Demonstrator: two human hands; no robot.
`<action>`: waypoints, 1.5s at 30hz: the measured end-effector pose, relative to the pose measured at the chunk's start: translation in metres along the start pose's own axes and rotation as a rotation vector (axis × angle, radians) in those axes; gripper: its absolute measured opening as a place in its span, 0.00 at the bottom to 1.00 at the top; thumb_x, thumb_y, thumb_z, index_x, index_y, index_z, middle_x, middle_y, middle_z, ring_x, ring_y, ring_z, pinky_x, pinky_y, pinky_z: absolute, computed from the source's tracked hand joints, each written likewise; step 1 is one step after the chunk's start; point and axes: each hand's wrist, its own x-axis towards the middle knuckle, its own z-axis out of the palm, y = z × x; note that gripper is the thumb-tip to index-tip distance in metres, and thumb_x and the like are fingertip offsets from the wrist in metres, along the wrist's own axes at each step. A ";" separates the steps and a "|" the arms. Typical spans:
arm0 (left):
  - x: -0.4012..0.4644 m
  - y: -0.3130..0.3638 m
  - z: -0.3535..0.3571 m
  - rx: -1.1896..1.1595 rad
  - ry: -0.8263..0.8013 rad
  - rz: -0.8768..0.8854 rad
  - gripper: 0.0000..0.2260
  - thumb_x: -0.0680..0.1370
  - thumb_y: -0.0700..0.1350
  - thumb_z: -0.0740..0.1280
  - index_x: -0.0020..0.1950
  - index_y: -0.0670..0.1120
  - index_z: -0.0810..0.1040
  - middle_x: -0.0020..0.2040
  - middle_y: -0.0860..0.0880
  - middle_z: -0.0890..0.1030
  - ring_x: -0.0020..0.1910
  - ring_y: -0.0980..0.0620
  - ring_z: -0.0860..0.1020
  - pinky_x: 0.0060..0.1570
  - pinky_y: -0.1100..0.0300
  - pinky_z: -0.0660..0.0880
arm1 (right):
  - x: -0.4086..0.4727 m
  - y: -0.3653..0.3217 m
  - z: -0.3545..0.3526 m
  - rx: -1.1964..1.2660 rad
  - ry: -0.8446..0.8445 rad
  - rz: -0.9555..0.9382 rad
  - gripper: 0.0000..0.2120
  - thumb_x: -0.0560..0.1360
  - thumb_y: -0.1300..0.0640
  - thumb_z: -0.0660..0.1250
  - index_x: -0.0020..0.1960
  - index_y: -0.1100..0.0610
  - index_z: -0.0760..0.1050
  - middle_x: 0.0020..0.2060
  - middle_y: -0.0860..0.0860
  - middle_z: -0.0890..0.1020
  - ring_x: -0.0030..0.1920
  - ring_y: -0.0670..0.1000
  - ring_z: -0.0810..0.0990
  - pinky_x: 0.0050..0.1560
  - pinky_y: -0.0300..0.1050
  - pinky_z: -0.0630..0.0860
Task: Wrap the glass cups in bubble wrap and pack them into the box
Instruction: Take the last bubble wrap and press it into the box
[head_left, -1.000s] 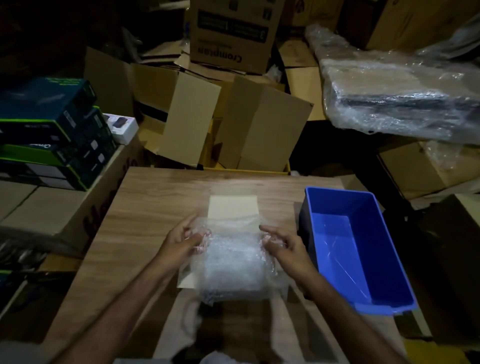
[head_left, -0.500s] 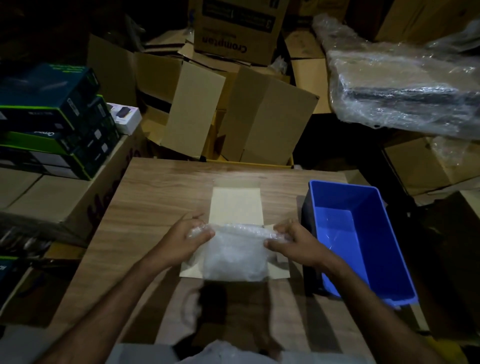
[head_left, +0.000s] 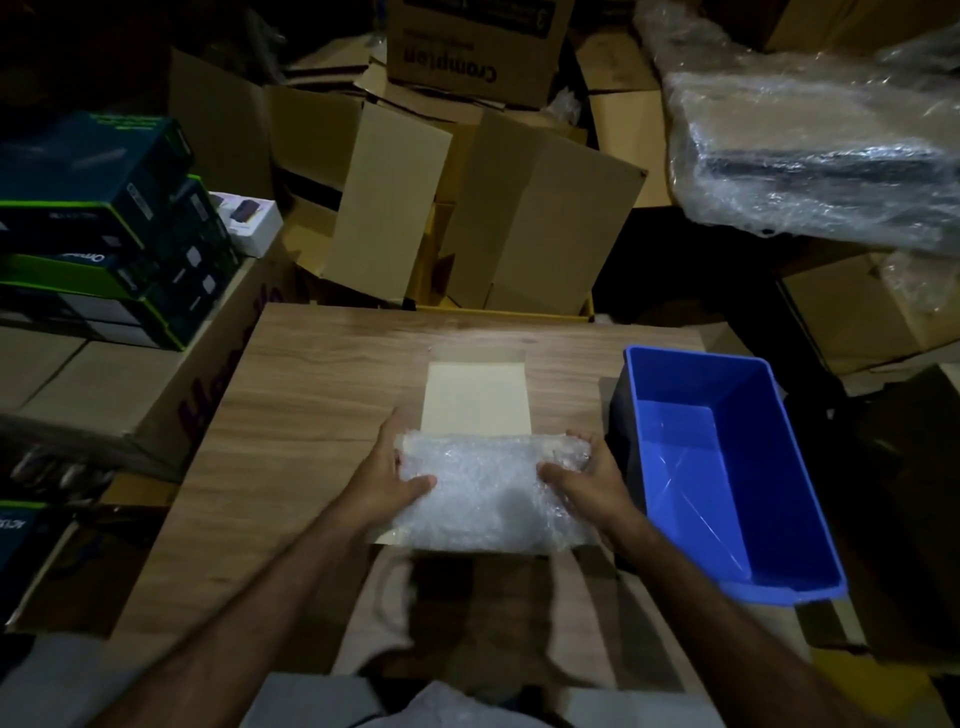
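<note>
A bundle of clear bubble wrap (head_left: 488, 493) lies on a flat pale cardboard sheet (head_left: 475, 397) in the middle of the wooden table (head_left: 322, 384). Whatever is inside the wrap is hidden. My left hand (head_left: 387, 480) grips the bundle's left end, thumb on top. At the right end my right hand (head_left: 587, 483) grips it the same way. A blue plastic box (head_left: 727, 467) stands open at the table's right side, with nothing visible inside.
Opened cardboard cartons (head_left: 467, 218) pile up behind the table. Dark green boxes (head_left: 104, 228) are stacked at the left on a large carton. A plastic-wrapped package (head_left: 810, 156) sits at the upper right. More cartons (head_left: 872, 312) lie beyond the blue box.
The loose sheet of bubble wrap has been rolled over into a compact bundle. Both hands have closed onto its ends, thumbs now on top.
</note>
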 end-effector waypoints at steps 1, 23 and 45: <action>0.002 -0.001 0.003 0.057 0.019 0.034 0.47 0.73 0.38 0.77 0.82 0.55 0.51 0.63 0.49 0.76 0.60 0.50 0.77 0.57 0.57 0.76 | 0.002 0.004 0.001 0.022 0.006 -0.020 0.31 0.73 0.60 0.76 0.70 0.46 0.65 0.61 0.50 0.75 0.58 0.54 0.80 0.56 0.57 0.83; -0.019 0.000 0.050 0.791 0.044 0.142 0.35 0.76 0.51 0.74 0.77 0.45 0.63 0.68 0.43 0.62 0.66 0.44 0.68 0.62 0.52 0.74 | -0.001 0.027 0.039 -1.057 0.190 -0.599 0.34 0.71 0.57 0.74 0.74 0.54 0.66 0.64 0.57 0.70 0.58 0.54 0.73 0.53 0.48 0.76; 0.027 -0.002 0.074 0.482 -0.171 -0.323 0.52 0.70 0.37 0.76 0.83 0.52 0.44 0.80 0.40 0.51 0.75 0.37 0.64 0.66 0.50 0.69 | 0.026 0.019 0.090 -1.132 -0.181 -0.160 0.58 0.67 0.54 0.81 0.81 0.63 0.43 0.76 0.66 0.55 0.73 0.66 0.64 0.71 0.55 0.67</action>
